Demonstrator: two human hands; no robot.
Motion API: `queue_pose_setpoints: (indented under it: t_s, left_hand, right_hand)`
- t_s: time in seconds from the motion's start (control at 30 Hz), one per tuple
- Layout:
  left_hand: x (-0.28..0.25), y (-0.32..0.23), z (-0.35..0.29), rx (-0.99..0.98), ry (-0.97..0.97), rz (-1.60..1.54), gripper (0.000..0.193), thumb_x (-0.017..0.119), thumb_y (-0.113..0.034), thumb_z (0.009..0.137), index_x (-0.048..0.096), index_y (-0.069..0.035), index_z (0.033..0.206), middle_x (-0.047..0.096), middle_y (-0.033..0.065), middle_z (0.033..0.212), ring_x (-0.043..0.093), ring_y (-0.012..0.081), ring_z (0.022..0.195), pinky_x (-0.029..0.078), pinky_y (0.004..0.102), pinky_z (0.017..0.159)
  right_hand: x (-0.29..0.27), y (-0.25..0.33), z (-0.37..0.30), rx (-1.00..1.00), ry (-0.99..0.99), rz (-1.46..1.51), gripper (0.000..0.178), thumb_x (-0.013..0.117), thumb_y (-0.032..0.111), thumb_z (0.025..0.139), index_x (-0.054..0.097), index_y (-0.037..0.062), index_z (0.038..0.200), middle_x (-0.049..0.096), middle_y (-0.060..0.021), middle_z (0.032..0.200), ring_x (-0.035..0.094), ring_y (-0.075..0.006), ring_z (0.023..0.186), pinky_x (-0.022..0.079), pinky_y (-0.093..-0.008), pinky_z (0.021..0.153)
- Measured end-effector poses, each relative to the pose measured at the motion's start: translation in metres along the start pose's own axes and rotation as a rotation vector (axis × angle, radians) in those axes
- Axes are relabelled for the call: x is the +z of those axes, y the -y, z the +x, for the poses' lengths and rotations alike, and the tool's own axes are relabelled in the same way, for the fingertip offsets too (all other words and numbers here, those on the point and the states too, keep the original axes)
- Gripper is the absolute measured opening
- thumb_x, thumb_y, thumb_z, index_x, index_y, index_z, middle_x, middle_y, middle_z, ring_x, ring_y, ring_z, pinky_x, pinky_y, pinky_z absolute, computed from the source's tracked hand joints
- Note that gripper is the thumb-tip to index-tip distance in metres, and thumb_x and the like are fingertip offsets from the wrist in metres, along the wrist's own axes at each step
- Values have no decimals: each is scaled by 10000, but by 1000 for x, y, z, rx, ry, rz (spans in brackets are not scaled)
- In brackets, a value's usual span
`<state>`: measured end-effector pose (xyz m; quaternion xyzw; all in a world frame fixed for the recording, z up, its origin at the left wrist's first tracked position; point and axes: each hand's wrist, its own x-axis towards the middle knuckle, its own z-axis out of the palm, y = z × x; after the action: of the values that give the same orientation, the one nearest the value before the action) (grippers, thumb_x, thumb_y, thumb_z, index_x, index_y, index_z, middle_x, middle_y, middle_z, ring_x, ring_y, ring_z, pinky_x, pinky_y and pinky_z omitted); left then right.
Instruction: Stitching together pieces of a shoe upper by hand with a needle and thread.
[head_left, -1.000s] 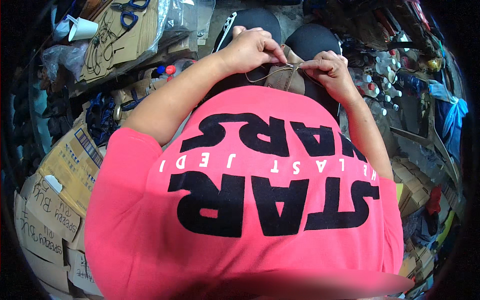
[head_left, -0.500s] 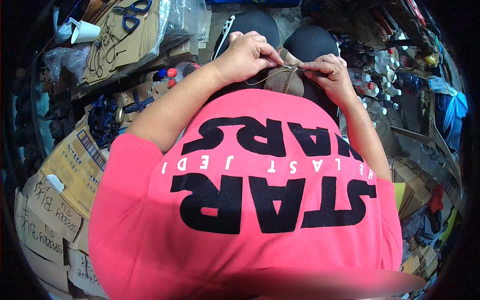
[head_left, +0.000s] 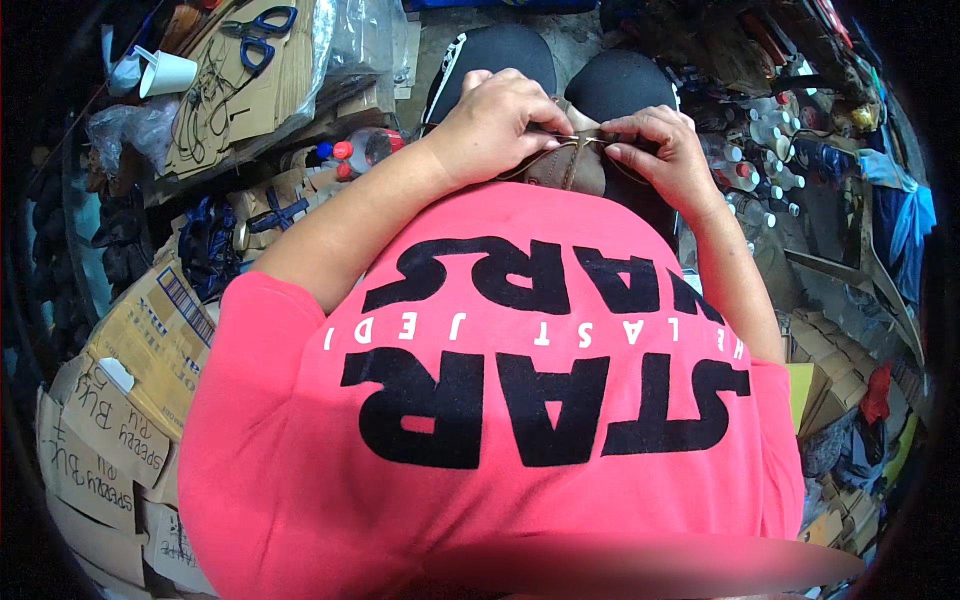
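Note:
Between my knees rests a brown leather piece (head_left: 590, 172) with a seam down its middle; it looks like a shoe upper, partly hidden by my hands and shirt. A thin tan cord (head_left: 572, 142) crosses the seam and runs out to both sides. At the left of the leather, my left hand (head_left: 503, 122) is closed, with thumb and fingertips pinching the cord. Opposite it, my right hand (head_left: 662, 148) pinches the cord's other side between thumb and forefinger. Whether a needle is in either pinch cannot be made out.
To the left, blue-handled scissors (head_left: 262, 38) and a black cord lie on stacked cardboard (head_left: 268, 100), near a white cup (head_left: 167, 73). A red-capped bottle (head_left: 368, 148) lies beside my left forearm. Several plastic bottles (head_left: 760, 175) crowd the right. Cardboard pieces (head_left: 100, 430) are piled lower left.
The cord is drawn out to both sides of the seam now. A thin needle-like shape between my hands no longer shows. My right thumb and forefinger have spread to a different pinch.

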<state>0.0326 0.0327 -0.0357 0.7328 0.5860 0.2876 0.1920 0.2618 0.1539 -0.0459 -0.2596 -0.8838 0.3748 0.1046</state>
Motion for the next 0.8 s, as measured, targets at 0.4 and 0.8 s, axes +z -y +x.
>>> queue_pose_setpoints:
  t_s: [0.4, 0.8]
  left_hand:
    - [8, 18, -4, -136, 39, -160, 74, 699, -219, 784, 725, -185, 845, 668, 2, 854, 592, 208, 933, 357, 381, 861]
    - [-9, -2, 4, -3, 116, 126, 115, 664, -141, 816, 725, -179, 906, 618, 11, 821, 570, 213, 888, 370, 366, 835]
  right_hand:
    - [3, 24, 16, -442, -71, -435, 87, 651, 171, 784, 661, 160, 870, 582, -12, 911, 563, -214, 923, 393, -380, 902]
    - [-11, 55, 22, -400, 171, -764, 254, 571, 131, 816, 632, 137, 1062, 567, -24, 987, 529, -196, 1033, 351, -412, 1006]
